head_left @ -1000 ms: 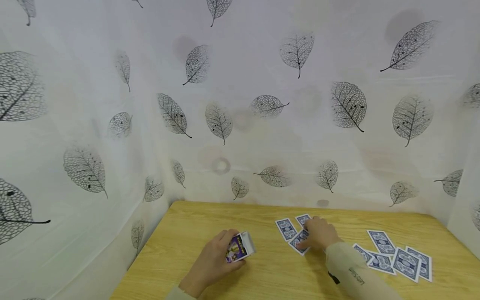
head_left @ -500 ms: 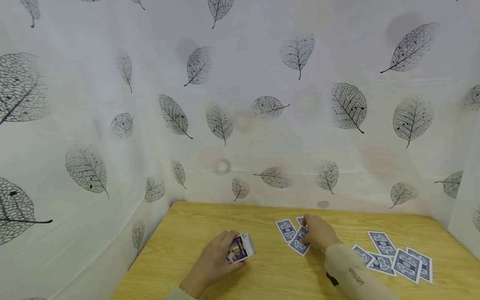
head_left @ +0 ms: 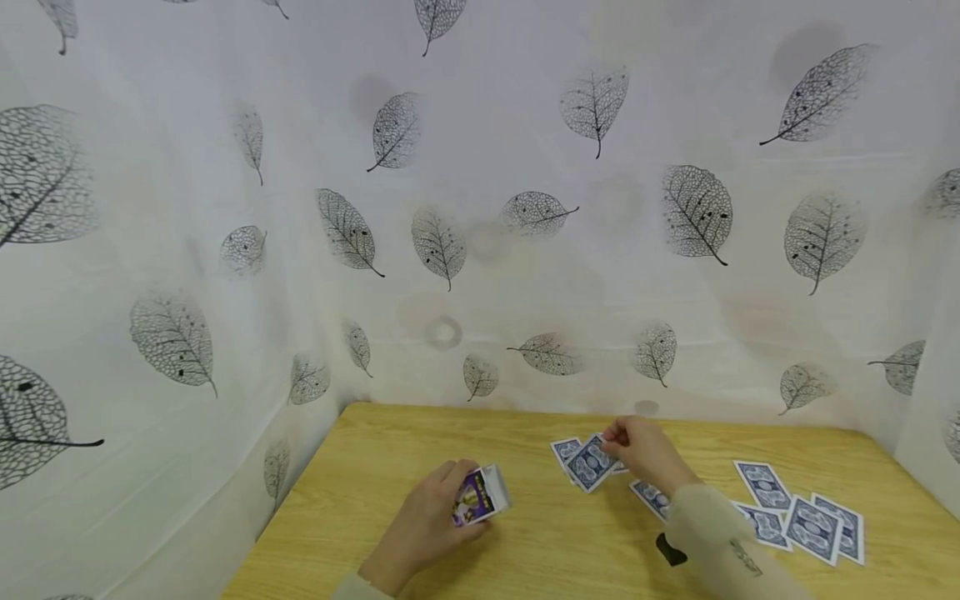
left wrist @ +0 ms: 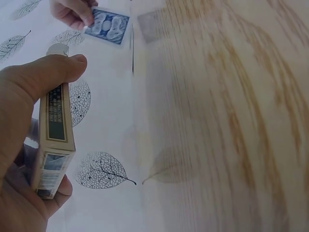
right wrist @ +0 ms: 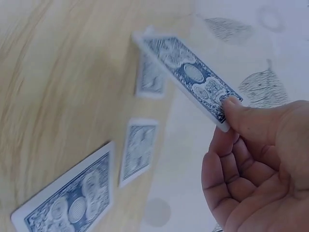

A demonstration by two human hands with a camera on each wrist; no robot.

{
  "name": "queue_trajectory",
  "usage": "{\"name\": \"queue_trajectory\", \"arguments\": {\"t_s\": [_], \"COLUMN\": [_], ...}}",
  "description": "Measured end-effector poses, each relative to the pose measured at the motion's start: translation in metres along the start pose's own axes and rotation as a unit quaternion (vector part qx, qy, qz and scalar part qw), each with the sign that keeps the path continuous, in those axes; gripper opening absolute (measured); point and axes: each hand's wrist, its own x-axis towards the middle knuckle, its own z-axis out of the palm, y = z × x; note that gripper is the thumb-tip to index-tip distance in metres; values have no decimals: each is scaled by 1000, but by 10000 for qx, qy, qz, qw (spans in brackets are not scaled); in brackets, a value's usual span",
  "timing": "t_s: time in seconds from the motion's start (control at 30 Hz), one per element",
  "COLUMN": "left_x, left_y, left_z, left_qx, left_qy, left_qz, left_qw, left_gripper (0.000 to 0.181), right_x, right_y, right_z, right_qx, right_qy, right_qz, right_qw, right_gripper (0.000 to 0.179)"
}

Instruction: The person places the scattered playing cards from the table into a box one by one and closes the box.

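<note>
My left hand grips a small purple card box, its pale end facing right. In the left wrist view, thumb and fingers wrap round the box, whose barcode end shows. My right hand pinches one blue-backed playing card at its edge between thumb and fingers. The right wrist view shows this held card lifted and tilted above the table. Beneath and beside it lie more face-down cards, one of them a card at the left and another card below the right wrist.
Several face-down cards lie overlapping at the right of the wooden table. A white, leaf-printed sheet hangs behind the table and along its left side. A black patch shows beside the right sleeve.
My right hand has picked up a card from the table and raised it, moving slightly away from me. The left hand and the card box stay nearly still.
</note>
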Motion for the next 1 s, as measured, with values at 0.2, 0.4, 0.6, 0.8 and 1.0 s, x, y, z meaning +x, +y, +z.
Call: {"name": "queue_trajectory", "arguments": {"t_s": [0.2, 0.4, 0.6, 0.8, 1.0], "left_x": [3, 5, 4, 2, -1], "left_y": [3, 6, 6, 5, 3], "left_z": [-1, -5, -7, -6, -5], "left_qx": [83, 3, -31, -134, -180], "left_qy": [151, 57, 19, 147, 197], "left_qz": [114, 6, -44, 33, 76], "left_qw": [9998, 10000, 10000, 9998, 9996], "left_gripper": [70, 69, 69, 67, 66], "right_x": [-8, -19, -30, -41, -44], "right_y": [-21, -44, -63, -81, -88], "right_z": [-8, -8, 3, 17, 31], "right_qx": [166, 360, 813, 1238, 1513], "right_qy": [183, 284, 365, 416, 400], "right_qz": [-416, -710, -729, -714, -673], "right_qw": [9988, 9964, 9933, 9889, 9854], "right_gripper": [10, 11, 8, 10, 9]}}
